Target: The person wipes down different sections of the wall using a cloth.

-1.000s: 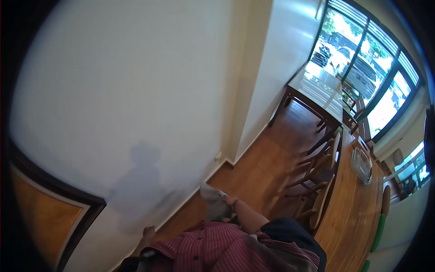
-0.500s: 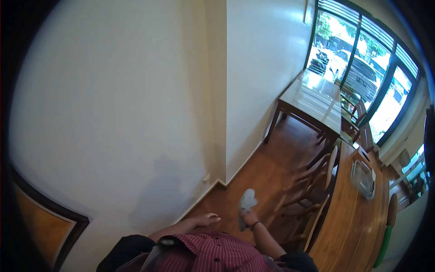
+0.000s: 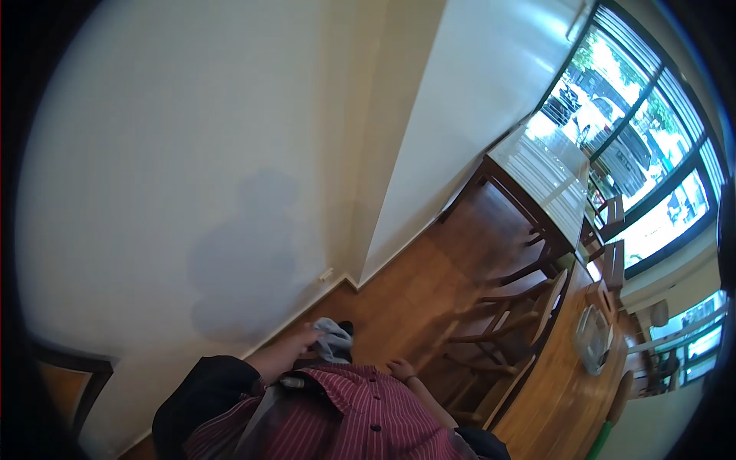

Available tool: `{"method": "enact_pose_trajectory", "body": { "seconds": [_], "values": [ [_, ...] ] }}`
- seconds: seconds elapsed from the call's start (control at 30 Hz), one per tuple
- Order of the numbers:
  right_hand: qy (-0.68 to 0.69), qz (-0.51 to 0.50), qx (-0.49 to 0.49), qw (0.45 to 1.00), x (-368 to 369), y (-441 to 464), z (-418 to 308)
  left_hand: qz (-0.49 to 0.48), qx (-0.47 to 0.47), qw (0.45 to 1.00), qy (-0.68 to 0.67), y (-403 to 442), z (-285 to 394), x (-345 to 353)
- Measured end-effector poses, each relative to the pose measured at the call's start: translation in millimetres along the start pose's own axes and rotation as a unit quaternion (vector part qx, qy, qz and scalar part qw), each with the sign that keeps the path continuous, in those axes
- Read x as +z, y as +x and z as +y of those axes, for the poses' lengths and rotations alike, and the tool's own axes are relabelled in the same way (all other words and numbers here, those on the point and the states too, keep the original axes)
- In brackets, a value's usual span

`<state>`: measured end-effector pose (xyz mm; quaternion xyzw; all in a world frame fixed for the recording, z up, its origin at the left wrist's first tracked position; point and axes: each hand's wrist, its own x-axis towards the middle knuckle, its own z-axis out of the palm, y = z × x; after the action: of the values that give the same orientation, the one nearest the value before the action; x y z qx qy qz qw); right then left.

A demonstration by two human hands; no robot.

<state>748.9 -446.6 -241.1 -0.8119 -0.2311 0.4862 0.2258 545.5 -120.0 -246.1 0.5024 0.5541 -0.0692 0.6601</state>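
A light grey cloth hangs crumpled in front of me, low over the floor. My left hand is closed on its left edge, though the fingertips are partly lost in the folds. To the right of the cloth and apart from it is my right hand, holding nothing, with its fingers loosely apart. A dark band circles that wrist.
A white wall with a jutting corner stands at left and ahead. Wooden chairs line a long wooden table on my right, which bears a clear plastic container. Farther off, a glossy-topped table stands by the windows.
The cloth has passed from my right hand to my left hand and moved leftward. My right hand has drawn back toward my body. The view has tilted.
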Motion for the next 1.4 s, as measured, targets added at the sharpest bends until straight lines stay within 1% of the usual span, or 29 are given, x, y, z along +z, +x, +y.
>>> {"method": "enact_pose_trajectory", "body": {
  "seconds": [0.03, 0.1, 0.2, 0.23, 0.3, 0.33, 0.37, 0.43, 0.53, 0.57, 0.6, 0.63, 0.67, 0.7, 0.77, 0.83, 0.87, 0.93, 0.97, 1.0, 1.07, 1.1, 1.13, 1.17, 1.2, 1.23, 1.3, 1.33, 1.4],
  "values": [
    [-0.095, 0.029, 0.053, 0.994, -15, 0, 26, 0.013, -0.082, 0.997, -0.010, -5, 15, -17],
    [-0.377, -0.081, -0.033, 0.922, -37, 7, 92, -0.021, -0.101, 0.994, -0.029, -7, 14, -49],
    [-0.330, -0.050, -0.008, 0.943, -79, -47, 97, -0.045, -0.182, 0.975, -0.116, 63, -35, -76],
    [-0.352, -0.079, 0.051, 0.931, -97, -61, 80, -0.056, -0.185, 0.974, -0.115, 72, -28, -77],
    [-0.376, -0.107, 0.121, 0.913, -121, -68, 79, 0.011, -0.282, 0.934, -0.221, 80, -11, -75],
    [-0.191, -0.026, 0.125, 0.973, -120, -70, 96, -0.022, -0.254, 0.933, -0.255, 100, -17, -74],
    [0.002, 0.058, 0.122, 0.991, -112, -70, 119, -0.026, -0.259, 0.931, -0.257, 115, -8, -64],
    [0.192, 0.138, 0.116, 0.965, -94, -66, 166, -0.016, -0.176, 0.949, -0.261, 142, 29, -43],
    [0.265, 0.105, 0.088, 0.955, -70, -47, 251, 0.026, -0.048, 0.948, -0.314, 171, 127, 11],
    [0.303, 0.077, 0.103, 0.944, -66, -51, 253, -0.016, 0.008, 0.925, -0.379, 159, 178, 24],
    [0.338, 0.049, 0.120, 0.932, -63, -54, 256, -0.081, 0.045, 0.904, -0.416, 195, 196, 38],
    [0.243, 0.053, 0.130, 0.960, -68, -61, 256, -0.049, 0.168, 0.946, -0.272, 181, 226, 51],
    [0.184, 0.049, 0.143, 0.971, -76, -60, 257, 0.036, 0.280, 0.956, -0.080, 164, 258, 64],
    [0.134, 0.045, 0.152, 0.978, -93, -64, 226, 0.144, 0.358, 0.920, 0.069, 146, 292, 77],
    [0.054, 0.036, 0.153, 0.986, -126, -72, 164, 0.107, 0.169, 0.967, -0.160, 179, 311, 104],
    [-0.006, 0.035, 0.128, 0.991, -161, -68, 114, 0.211, 0.110, 0.966, -0.099, 136, 314, 108],
    [-0.030, 0.038, 0.108, 0.993, -181, -60, 90, 0.194, 0.194, 0.956, -0.106, 113, 309, 105],
    [-0.061, 0.066, 0.053, 0.995, -227, -35, 46, 0.190, 0.284, 0.933, -0.115, 79, 321, 100],
    [-0.073, 0.089, 0.021, 0.993, -251, -20, 22, 0.231, 0.351, 0.905, -0.071, 63, 326, 99],
    [-0.084, 0.116, -0.013, 0.990, -274, -4, 0, 0.270, 0.411, 0.871, -0.024, 49, 331, 98],
    [-0.112, 0.193, -0.123, 0.967, -329, 56, -34, 0.275, 0.533, 0.784, -0.160, 36, 365, 100],
    [-0.089, 0.262, -0.176, 0.945, -355, 60, -92, 0.321, 0.584, 0.733, -0.136, 6, 391, 100],
    [-0.038, 0.257, -0.225, 0.939, -388, 52, -167, 0.364, 0.628, 0.679, -0.109, -33, 418, 100],
    [-0.087, 0.305, -0.318, 0.894, -420, 75, -193, 0.382, 0.649, 0.651, -0.092, -65, 441, 99],
    [-0.029, 0.304, -0.378, 0.874, -442, 53, -267, 0.399, 0.668, 0.624, -0.075, -84, 457, 101],
    [-0.045, 0.316, -0.434, 0.842, -464, 44, -319, 0.408, 0.661, 0.625, -0.077, -81, 468, 105],
    [-0.072, 0.373, -0.584, 0.717, -499, 23, -407, 0.483, 0.657, 0.572, -0.088, -70, 480, 107],
    [-0.116, 0.423, -0.602, 0.667, -496, -14, -461, 0.490, 0.651, 0.573, -0.091, -49, 468, 110],
    [-0.134, 0.445, -0.708, 0.531, -505, -35, -537, 0.534, 0.588, 0.601, -0.088, 18, 429, 138]
  ]
}}
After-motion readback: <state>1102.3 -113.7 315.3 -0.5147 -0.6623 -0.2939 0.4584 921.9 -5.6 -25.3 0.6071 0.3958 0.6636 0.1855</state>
